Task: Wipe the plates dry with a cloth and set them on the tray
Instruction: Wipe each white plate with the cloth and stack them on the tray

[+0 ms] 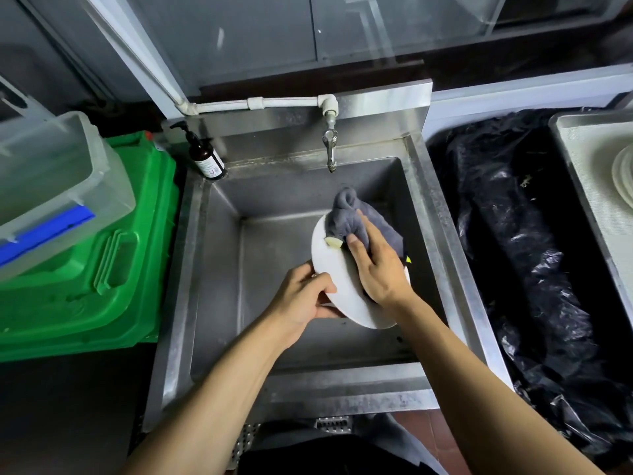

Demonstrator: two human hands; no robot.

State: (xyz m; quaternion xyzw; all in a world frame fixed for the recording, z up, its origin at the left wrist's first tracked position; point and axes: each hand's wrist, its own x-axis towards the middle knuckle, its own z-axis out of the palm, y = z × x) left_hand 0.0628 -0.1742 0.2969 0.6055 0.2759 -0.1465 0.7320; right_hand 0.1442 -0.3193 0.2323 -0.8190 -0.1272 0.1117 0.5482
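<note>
Plate (342,279) wiping is under way: above the sink (455,234), the left hand (305,296) grips its rim while the right hand (376,265) presses a grey cloth (349,214) flat-fingered. Stacked plates (621,176) already sit on the tray (582,159); this one remains.

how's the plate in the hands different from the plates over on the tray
The held plate is tilted on edge over the sink; the plates on the tray lie flat in a stack. The held plate is gripped by the left hand while the right hand presses a grey cloth on it; the stacked plates are untouched. The held plate shows almost whole; the stack is cut off by the frame edge. Both are white and round.
</note>
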